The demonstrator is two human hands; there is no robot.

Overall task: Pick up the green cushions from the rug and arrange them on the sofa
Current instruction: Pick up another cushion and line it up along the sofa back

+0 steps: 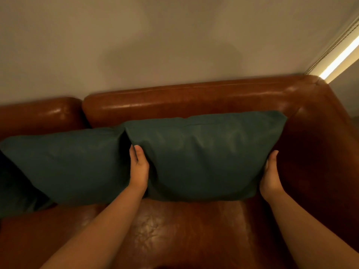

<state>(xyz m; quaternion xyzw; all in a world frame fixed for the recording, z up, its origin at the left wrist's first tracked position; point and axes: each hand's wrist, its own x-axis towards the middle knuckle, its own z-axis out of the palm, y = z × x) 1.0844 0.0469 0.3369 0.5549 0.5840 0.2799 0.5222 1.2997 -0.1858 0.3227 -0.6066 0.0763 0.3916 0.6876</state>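
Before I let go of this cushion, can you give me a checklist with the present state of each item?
1. Grip: left hand and right hand hold the right cushion by its two side edges: ok.
2. Its bottom edge meets the sofa seat: ok.
3. It stands upright in front of the backrest; whether it really leans on it: cannot tell.
4. It sits beside the left cushion, upper corners meeting: ok.
5. Its right corner reaches the armrest without folding: ok.
6. Any cushions left on the rug: cannot tell, the rug is out of view.
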